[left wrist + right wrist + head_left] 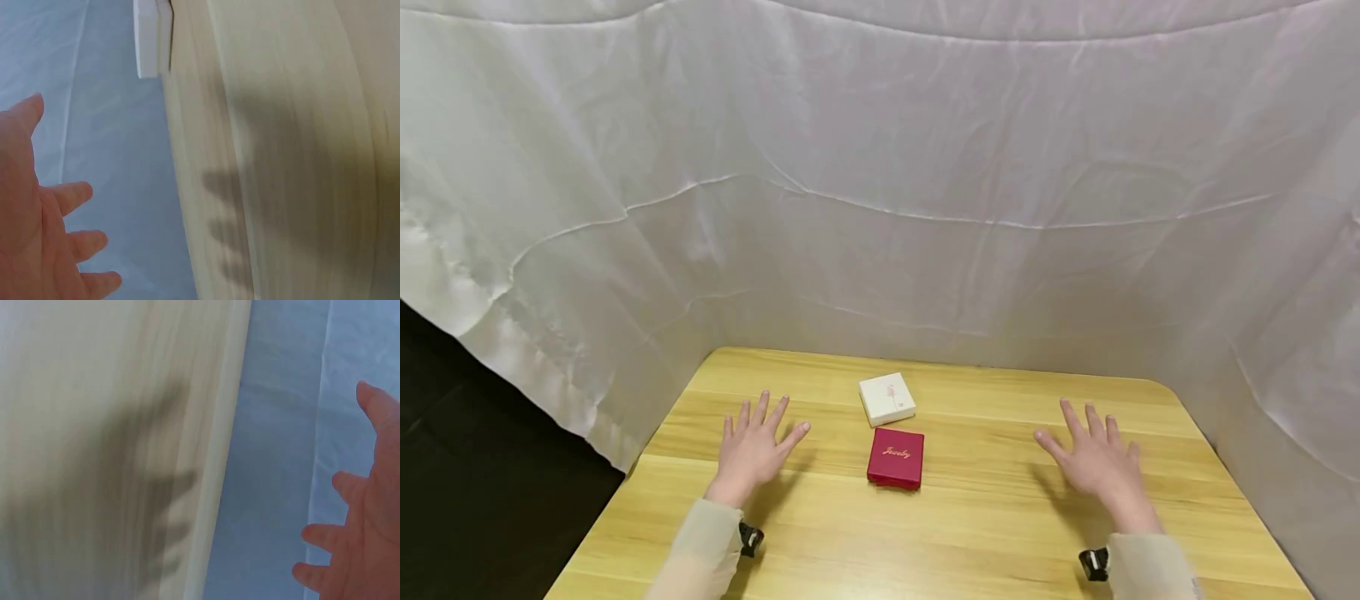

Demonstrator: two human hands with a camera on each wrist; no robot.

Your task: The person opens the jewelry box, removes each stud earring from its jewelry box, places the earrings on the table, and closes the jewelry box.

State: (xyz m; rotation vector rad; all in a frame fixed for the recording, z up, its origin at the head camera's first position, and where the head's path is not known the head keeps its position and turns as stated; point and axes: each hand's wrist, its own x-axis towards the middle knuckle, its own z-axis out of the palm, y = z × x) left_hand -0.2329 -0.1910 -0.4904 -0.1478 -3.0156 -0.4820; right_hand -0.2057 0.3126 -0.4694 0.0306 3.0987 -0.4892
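Observation:
A white box with faint pink print lies turned at an angle near the back of the table; its edge also shows in the left wrist view. Just in front of it is a dark red box with "Jewelry" in gold letters on its lid. To the left of both boxes, my left hand hovers over the table with its fingers spread, holding nothing. On the far right my right hand is likewise raised, fingers apart, touching nothing. Both hands cast shadows on the wood.
The boxes stand on a light wooden table with rounded back corners. A pale curtain hangs behind it and along the sides. Past the table's left edge is a dark area. Each wrist wears a black strap.

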